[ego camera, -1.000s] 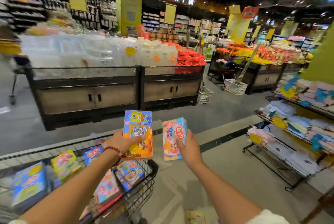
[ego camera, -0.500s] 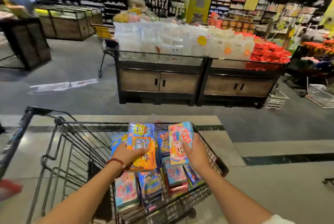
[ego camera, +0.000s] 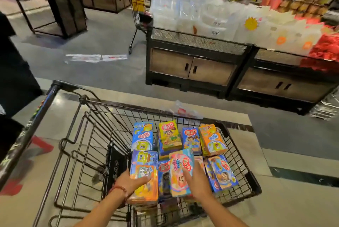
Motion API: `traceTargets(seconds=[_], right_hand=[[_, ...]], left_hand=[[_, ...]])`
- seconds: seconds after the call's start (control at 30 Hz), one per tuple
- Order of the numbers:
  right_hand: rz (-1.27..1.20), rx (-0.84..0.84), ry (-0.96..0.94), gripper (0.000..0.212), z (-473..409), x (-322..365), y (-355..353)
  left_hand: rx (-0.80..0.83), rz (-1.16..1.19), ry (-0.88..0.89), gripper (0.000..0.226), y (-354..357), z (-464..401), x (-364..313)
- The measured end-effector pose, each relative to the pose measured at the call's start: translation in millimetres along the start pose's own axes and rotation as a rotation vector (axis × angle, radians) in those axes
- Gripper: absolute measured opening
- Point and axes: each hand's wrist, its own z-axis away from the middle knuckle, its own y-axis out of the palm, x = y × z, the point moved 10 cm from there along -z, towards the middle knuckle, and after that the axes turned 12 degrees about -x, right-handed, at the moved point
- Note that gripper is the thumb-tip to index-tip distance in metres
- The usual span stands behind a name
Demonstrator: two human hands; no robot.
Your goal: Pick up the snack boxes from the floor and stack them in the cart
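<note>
**Head view: two boxes down into the cart**

Head view, now against half a second back: both boxes lower, from raised above the cart rim to down among the boxes already stacked inside. Left hand wrapped round the near end of the orange box, thumb across its face, a blue-and-yellow box seemingly riding with it at the far end. Right hand holding the pink-blue box from its right side, fingers spread over the face; grip of both hands clamped on their boxes, not yet let go. View also swung left and down since a second ago, cart basket now filling the lower middle instead of sitting at the lower left.

Meaning for the task: placing stage reached for this pair, probably only the set-down and release left. Whether either box already rests on the layer beneath: cannot tell.

Orange box: face up, long axis running away from the person, near end in the left hand. Pink-blue box: face up too, long axis likewise near-to-far, tipped slightly so the far end leans left. Both roughly in line with the rows of stacked boxes at the far end of the basket, so little turning likely needed before release.
</note>
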Motion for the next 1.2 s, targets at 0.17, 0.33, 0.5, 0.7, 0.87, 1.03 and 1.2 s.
traceTargets(seconds=[0.17,0.33,0.5,0.7,0.87,1.03,1.2], right_hand=[[0.099,0.103,0.027,0.063,-17,-15,39],[0.088,0.144,0.037,0.060,-31,-17,68],[0.096,0.152,0.034,0.064,-43,-26,93],[0.323,0.121,0.050,0.053,-49,-37,102],[0.674,0.122,-0.047,0.059,-52,-29,101],[0.763,0.130,-0.098,0.058,-51,-33,94],[0.815,0.077,-0.196,0.056,-42,-23,70]], left_hand=[[-0.037,-0.034,-0.060,0.072,8,-25,22],[-0.056,-0.051,-0.102,0.033,12,-40,36],[-0.072,-0.098,-0.126,0.056,14,-57,52],[-0.160,-0.253,-0.108,0.069,15,-72,64],[-0.208,-0.589,-0.011,0.067,11,-58,33],[-0.241,-0.722,0.089,0.065,11,-49,15],[-0.262,-0.820,0.220,0.062,7,-34,-16]])
